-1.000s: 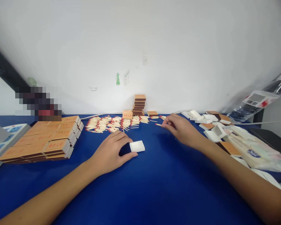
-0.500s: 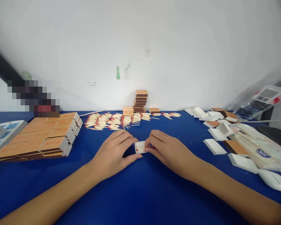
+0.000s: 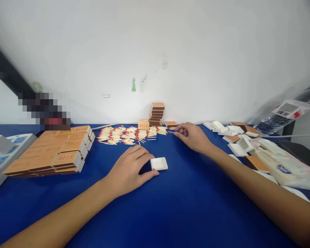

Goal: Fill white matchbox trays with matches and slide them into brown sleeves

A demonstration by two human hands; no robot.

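Note:
A small white matchbox tray [image 3: 159, 163] lies on the blue table [image 3: 175, 206] with a match or two inside. My left hand [image 3: 130, 168] rests beside it, thumb and forefinger pinching its left end. My right hand [image 3: 192, 136] reaches far forward to the right end of the spread of loose red-tipped matches [image 3: 129, 134], fingers curled down onto them; what they grip is too small to make out.
Orange matchboxes [image 3: 51, 151] are laid in rows at the left, by a white power strip [image 3: 5, 146]. A short stack of matchboxes [image 3: 157, 113] stands at the wall. White trays and orange sleeves [image 3: 237, 139] and plastic bags [image 3: 281, 165] crowd the right.
My right hand left the white tray, where it put a match in, and moved forward to the pile of matches. The left hand stayed on the tray.

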